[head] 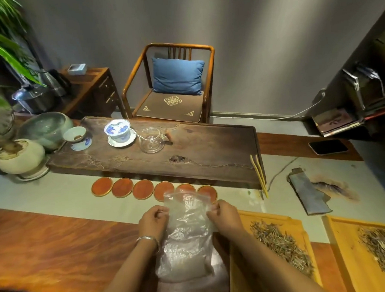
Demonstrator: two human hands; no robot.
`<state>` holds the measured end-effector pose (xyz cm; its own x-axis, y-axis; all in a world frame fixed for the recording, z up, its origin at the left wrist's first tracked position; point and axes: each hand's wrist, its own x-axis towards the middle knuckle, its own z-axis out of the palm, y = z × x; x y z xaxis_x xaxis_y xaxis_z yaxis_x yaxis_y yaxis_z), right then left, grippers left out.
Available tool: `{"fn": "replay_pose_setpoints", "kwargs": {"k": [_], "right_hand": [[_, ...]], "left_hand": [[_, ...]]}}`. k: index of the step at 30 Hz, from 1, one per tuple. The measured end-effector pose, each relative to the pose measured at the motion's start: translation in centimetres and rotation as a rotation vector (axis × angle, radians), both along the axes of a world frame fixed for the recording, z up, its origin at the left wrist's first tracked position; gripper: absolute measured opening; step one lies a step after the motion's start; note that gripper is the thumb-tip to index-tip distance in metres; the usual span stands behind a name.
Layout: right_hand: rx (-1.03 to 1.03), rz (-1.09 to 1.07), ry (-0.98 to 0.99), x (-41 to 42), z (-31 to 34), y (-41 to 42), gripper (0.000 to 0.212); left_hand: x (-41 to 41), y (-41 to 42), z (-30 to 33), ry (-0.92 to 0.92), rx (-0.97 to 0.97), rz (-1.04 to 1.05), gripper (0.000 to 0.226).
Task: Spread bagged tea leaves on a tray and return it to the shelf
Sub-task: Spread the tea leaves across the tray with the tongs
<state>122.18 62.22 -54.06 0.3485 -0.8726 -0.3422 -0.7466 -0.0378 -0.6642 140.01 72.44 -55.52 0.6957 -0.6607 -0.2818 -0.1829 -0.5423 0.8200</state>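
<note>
Clear plastic bag [187, 233] held upright over the bench [47, 242], long axis 12 to 6; mouth pinched at 12 by left hand [152, 221] and right hand [224, 215], each grip closed on film; nearest tray [244, 266] of leaves lies at 3, closer to the right hand.

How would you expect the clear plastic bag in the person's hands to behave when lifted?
The plastic bag looks floppy: it is crumpled and sags below the left hand and right hand pinching its top. It seems nearly empty, so probably light. Its glossy film may be slippery.
</note>
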Motion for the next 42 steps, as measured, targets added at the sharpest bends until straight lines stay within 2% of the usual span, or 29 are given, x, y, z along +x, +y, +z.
{"fn": "replay_pose_setpoints", "kwargs": {"k": [3, 6, 8, 11, 15, 20, 23, 26, 28, 30, 33, 38, 42], "right_hand": [[-0.054, -0.019, -0.018, -1.0, 0.9, -1.8, 0.008], [-0.276, -0.209, -0.022, -3.4, 2.2, -4.9, 0.011], [-0.384, -0.283, 0.091, -5.6, 3.0, -7.4, 0.015], [-0.402, -0.277, 0.332, -8.4, 3.2, -10.0, 0.035], [-0.404, -0.256, 0.405, -8.8, 2.1, -11.6, 0.045], [-0.409, -0.235, 0.426, -8.0, 0.4, -12.6, 0.040], [-0.426, -0.229, 0.399, -8.3, -0.5, -13.2, 0.027], [-0.433, -0.226, 0.369, -9.0, -0.6, -13.1, 0.024], [-0.444, -0.219, 0.329, -9.8, 0.3, -12.3, 0.023], [-0.463, -0.214, 0.209, -11.2, 1.6, -10.3, 0.018], [-0.506, -0.211, 0.086, -14.5, 3.4, -4.8, 0.009], [-0.466, -0.269, 0.124, -20.2, 3.6, 7.1, 0.006], [-0.396, -0.229, 0.163, -22.3, 2.9, 12.3, 0.006]], "left_hand": [[0.3, -0.8, 0.0, 0.003, 0.007, 0.019, 0.023], [0.5, -1.7, 0.4, -0.089, 0.030, -0.030, 0.032], [0.5, -2.5, 1.0, -0.195, 0.021, -0.041, 0.030], [-1.0, -4.0, 2.6, -0.281, -0.099, -0.129, 0.020], [-6.3, -5.3, 3.7, -0.246, -0.208, -0.303, 0.027], [-12.5, -5.0, 0.6, -0.196, -0.119, -0.477, 0.021], [-14.1, -4.6, -1.7, -0.208, -0.032, -0.505, 0.021], [-14.7, -4.3, -3.1, -0.230, 0.066, -0.514, 0.027], [-14.8, -4.2, -3.6, -0.223, 0.083, -0.514, 0.024], [-14.9, -4.2, -3.6, -0.188, 0.088, -0.491, 0.021], [-15.4, -3.7, -3.2, -0.175, 0.075, -0.480, 0.023], [-16.7, -1.8, -2.2, -0.196, -0.012, -0.465, 0.030], [-18.2, 0.3, -1.6, -0.102, -0.084, -0.401, 0.027]]}}
